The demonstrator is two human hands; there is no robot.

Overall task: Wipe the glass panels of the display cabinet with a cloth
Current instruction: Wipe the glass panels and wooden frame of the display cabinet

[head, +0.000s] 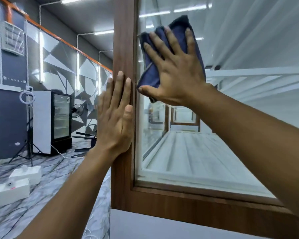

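Right hand: the right hand (176, 71) lies flat with fingers spread, pressing the cloth (149, 75) against the glass; nothing is gripped.
Left hand: the left hand (114, 121) is flat, fingers straight and close together, braced on the wooden frame (123, 40) just left of the right hand.
Cloth: dark blue and folded, it is pinned under the right palm, with its edges showing above the fingertips and below the thumb.
Glass panel: the glass panel (231, 100) runs right and down from the right hand, and the cloth sits in its upper left part, against the frame's inner edge.
Risk, cloth: only palm pressure holds the cloth, so a fast stroke or lighter pressure could let it slide out and drop.
Risk, smears: bare fingertips overhang the cloth's top edge and may print the glass during a stroke.
Risk, coverage: most of the pane lies to the right of the hand, so the far end probably needs a long reach that leaves strips missed.
Risk, footing: cables (66, 156) and white boxes (24, 175) lie on the floor below the left hand, where a sidestep could catch them.
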